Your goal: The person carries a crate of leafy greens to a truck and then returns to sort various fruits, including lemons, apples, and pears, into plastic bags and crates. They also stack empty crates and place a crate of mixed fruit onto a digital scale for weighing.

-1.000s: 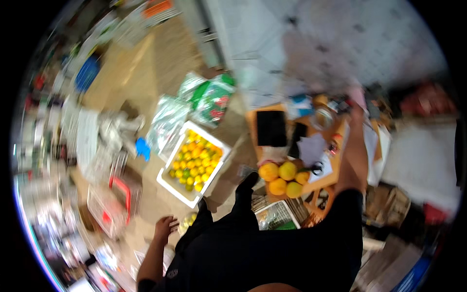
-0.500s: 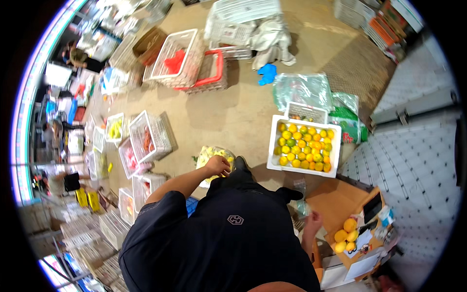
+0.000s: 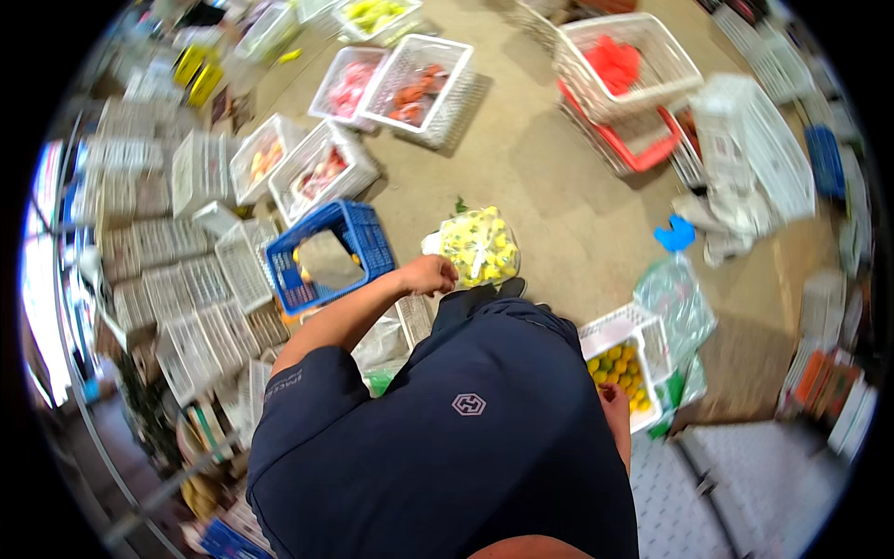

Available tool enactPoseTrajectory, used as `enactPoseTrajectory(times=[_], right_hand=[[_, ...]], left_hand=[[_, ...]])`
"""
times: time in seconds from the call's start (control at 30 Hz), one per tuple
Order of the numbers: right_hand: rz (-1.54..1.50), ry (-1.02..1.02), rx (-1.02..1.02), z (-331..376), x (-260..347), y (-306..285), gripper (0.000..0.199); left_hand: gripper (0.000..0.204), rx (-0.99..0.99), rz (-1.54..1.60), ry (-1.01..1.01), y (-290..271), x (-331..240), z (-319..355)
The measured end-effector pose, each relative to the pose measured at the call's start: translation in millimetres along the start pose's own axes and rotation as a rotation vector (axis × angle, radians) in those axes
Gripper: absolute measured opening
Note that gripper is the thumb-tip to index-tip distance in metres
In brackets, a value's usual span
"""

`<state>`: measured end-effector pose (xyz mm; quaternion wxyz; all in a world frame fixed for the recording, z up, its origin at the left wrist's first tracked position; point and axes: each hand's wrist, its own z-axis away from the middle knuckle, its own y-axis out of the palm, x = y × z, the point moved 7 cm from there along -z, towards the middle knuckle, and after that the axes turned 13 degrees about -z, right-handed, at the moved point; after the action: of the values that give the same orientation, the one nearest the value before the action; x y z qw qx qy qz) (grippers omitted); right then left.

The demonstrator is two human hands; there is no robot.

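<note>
My left hand hangs at the left of my body, its fingers loosely curled and nothing visible in them. Just beyond it, on the floor before my feet, is a clear bag of yellow-and-green pieces; in this view the fingertips come near the bag's close edge, and I see no grip on it. My right hand is low on the right, partly covered by my dark shirt, with its fingers hard to make out. It overlaps the edge of a white box holding yellow-orange citrus fruit; touching cannot be told.
A blue crate stands at the left, with white crates of packed goods farther off. Stacked crates line the left side. At the far right are a white crate over a red-rimmed one, and plastic sheeting.
My view and body have turned left, so the floor goods have swung to the right. The blue crate now shows fully. The citrus box is nearer my right hand in view.
</note>
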<state>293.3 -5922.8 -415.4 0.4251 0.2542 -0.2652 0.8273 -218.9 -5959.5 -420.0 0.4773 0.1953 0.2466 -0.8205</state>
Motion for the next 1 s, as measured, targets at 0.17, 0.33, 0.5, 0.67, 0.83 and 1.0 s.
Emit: enactPoseTrajectory(times=[0.17, 0.33, 0.5, 0.67, 0.83, 1.0], right_hand=[[0.071, 0.144, 0.37, -48.7, 127.4, -4.8, 0.008], [0.136, 0.222, 0.6, -96.2, 256.2, 17.1, 0.014], [0.302, 0.204, 0.718, -201.3, 357.3, 28.0, 0.019], [0.415, 0.191, 0.774, -289.0, 452.7, 31.0, 0.025], [0.663, 0.154, 0.923, -377.7, 540.1, 44.9, 0.032], [0.711, 0.202, 0.846, -411.3, 645.0, 108.8, 0.034]], left_hand=[[0.035, 0.261, 0.335, -0.175, 11.2, 26.6, 69.8], [0.049, 0.365, 0.753, -0.168, 2.0, -17.3, 81.8], [0.043, 0.251, 0.895, -0.149, -43.3, -51.2, 19.7], [0.03, 0.232, 0.905, -0.073, -84.2, -79.0, -27.3], [0.016, -0.057, 1.182, -0.062, -155.3, -116.0, -37.8], [0.012, -0.136, 1.312, -0.068, -226.6, -112.0, -59.2]])
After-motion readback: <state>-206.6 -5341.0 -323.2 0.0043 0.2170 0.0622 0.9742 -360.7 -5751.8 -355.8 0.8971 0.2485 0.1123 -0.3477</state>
